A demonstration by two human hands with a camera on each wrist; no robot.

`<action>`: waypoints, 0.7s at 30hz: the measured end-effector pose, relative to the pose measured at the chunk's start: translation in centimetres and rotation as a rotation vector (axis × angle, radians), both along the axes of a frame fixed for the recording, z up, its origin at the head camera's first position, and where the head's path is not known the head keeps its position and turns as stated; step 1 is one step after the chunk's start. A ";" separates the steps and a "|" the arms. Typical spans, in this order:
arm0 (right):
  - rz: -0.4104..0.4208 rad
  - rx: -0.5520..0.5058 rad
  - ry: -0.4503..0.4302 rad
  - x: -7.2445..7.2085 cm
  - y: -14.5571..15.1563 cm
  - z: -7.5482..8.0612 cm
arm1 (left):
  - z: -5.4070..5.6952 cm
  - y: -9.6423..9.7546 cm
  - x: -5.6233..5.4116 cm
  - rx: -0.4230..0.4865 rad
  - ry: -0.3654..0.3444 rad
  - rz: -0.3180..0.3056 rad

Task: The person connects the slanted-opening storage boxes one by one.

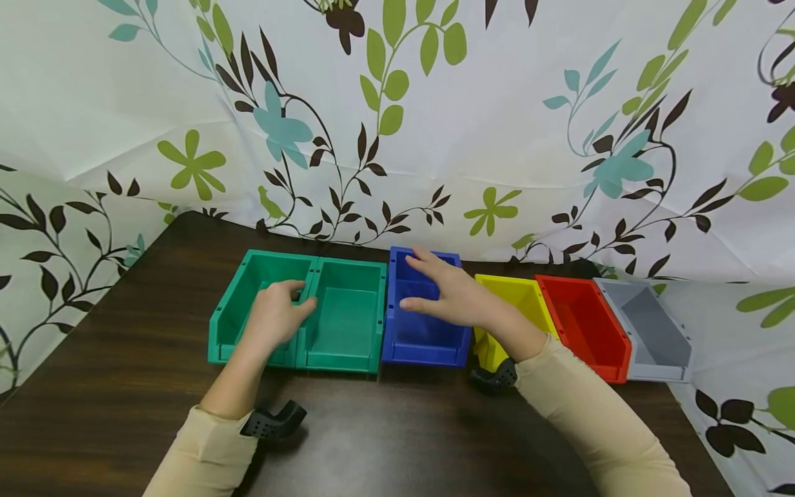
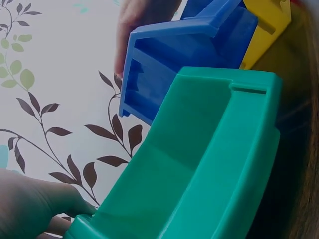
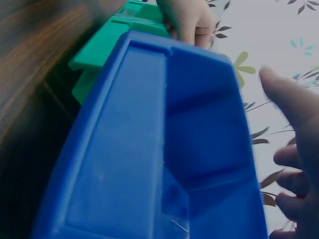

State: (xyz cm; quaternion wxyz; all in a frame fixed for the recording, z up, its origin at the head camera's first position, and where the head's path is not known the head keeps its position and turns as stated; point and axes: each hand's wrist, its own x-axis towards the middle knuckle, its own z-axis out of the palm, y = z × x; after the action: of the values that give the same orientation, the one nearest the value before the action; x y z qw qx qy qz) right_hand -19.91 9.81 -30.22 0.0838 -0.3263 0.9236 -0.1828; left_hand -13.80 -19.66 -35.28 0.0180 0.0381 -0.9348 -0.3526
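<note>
My left hand [image 1: 276, 314] hovers at the wall between two joined green bins, the left green bin [image 1: 226, 317] and the right green bin [image 1: 344, 321]. A gap shows between its thumb and loosely bent fingers. In the left wrist view its thumb [image 2: 67, 196] is at a corner of green plastic; whether it touches is unclear. Over the blue bin [image 1: 428, 335], my right hand [image 1: 456, 293] has thumb and fingers spread, holding nothing. The right wrist view shows its fingers [image 3: 291, 184] beside the blue bin, with a see-through piece [image 3: 174, 211] inside.
Right of the blue bin stand a yellow bin [image 1: 515, 290], a red bin [image 1: 584, 328] and a grey bin [image 1: 652, 328]. All stand in a row on a dark wooden table [image 1: 385, 435]. A leaf-patterned curtain [image 1: 435, 124] hangs behind them.
</note>
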 end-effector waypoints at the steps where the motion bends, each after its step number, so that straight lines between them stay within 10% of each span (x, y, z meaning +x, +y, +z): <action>1: 0.029 0.007 -0.005 -0.1 -0.3 -0.1 | 0.0 0.0 0.0 -0.002 0.005 0.000; 21: 0.110 0.133 0.059 -2.2 -2.0 -1.5 | -0.2 0.0 -0.1 0.002 0.022 0.001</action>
State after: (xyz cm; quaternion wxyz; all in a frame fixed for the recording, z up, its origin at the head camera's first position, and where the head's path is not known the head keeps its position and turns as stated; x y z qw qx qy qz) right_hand -22.10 7.76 -31.74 0.0877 -0.3756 0.9165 -0.1064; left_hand -13.91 -19.70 -35.48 0.0286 0.0348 -0.9341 -0.3541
